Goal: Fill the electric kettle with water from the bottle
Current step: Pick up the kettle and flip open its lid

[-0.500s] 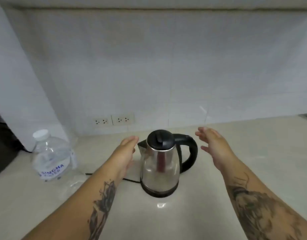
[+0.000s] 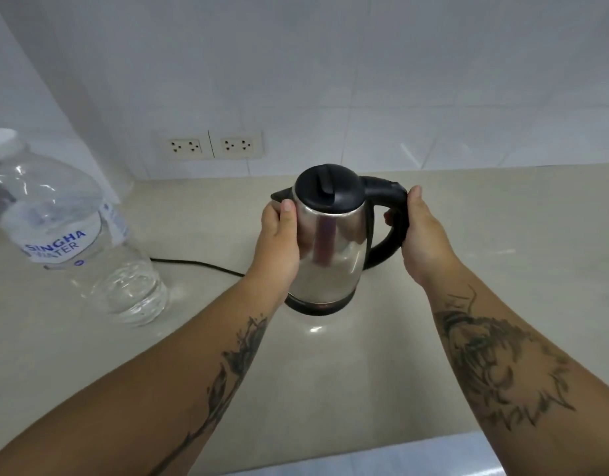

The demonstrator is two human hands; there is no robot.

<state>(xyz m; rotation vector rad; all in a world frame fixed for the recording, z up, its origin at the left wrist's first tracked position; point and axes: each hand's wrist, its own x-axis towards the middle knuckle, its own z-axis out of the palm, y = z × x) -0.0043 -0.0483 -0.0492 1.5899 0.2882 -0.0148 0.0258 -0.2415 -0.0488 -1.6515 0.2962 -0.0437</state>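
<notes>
kettle (image 2: 330,242) stands on the counter (image 2: 330,389) with its black lid (image 2: 327,192) closed; left hand (image 2: 279,242) is wrapped round the steel body just below the spout; right hand (image 2: 423,235) grips the black handle (image 2: 389,228); bottle (image 2: 73,235), capped and holding water, stands well off to the left; a black cord (image 2: 196,264) runs between them; two sockets (image 2: 213,145) sit on the tiled wall behind

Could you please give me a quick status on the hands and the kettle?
Left hand on kettle body, right hand gripping its handle. Lid shut. Bottle capped, standing apart on counter. Nothing in the way.
</notes>
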